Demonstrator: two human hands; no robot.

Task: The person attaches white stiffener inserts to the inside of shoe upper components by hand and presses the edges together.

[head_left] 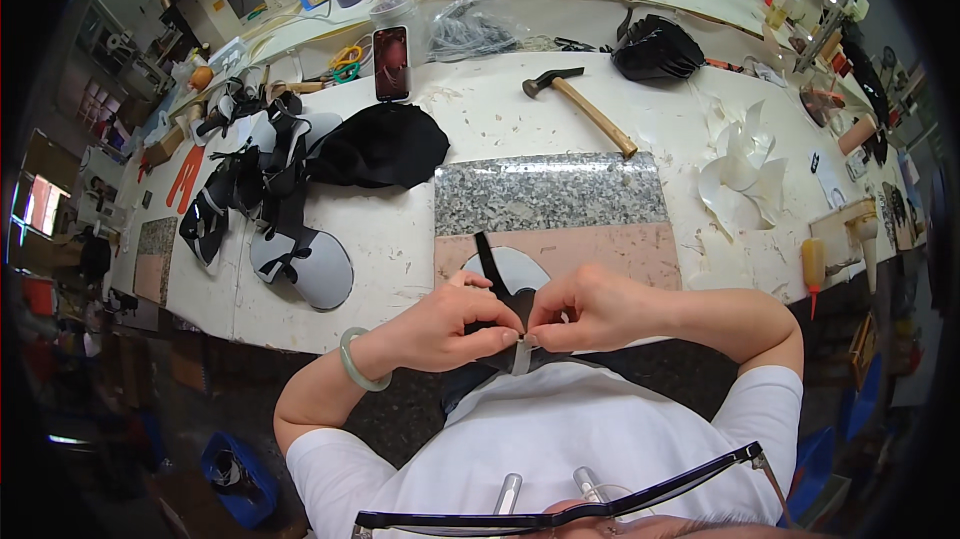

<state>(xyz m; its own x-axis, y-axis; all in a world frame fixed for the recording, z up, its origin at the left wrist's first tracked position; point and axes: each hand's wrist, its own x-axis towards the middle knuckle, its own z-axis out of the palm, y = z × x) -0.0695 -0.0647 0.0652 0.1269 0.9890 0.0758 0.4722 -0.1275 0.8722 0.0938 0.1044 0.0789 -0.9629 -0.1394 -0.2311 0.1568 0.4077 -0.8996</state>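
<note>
Close to the table's near edge, I hold a black and pale grey shoe upper point(512, 267) with a narrow black strap point(488, 259) sticking up from it. My left hand point(462, 324), with a pale green bangle on its wrist, pinches one side by thumb and forefinger. Right beside it, my right hand point(588, 311) pinches the other side, and the fingertips nearly meet. A narrow light strip point(521, 359) hangs below them. Whatever lies between the fingertips is too small to make out. Beyond the hands lies a pinkish board point(610, 251) against a speckled stone slab point(550, 191).
A hammer point(590, 114) lies past the slab. To the left are heaped black shoe uppers point(265, 179), a black cloth point(385, 144) and a propped phone point(391, 64). White scraps point(745, 184) and a yellow bottle point(813, 264) sit right; a black bundle point(657, 49) lies farther back.
</note>
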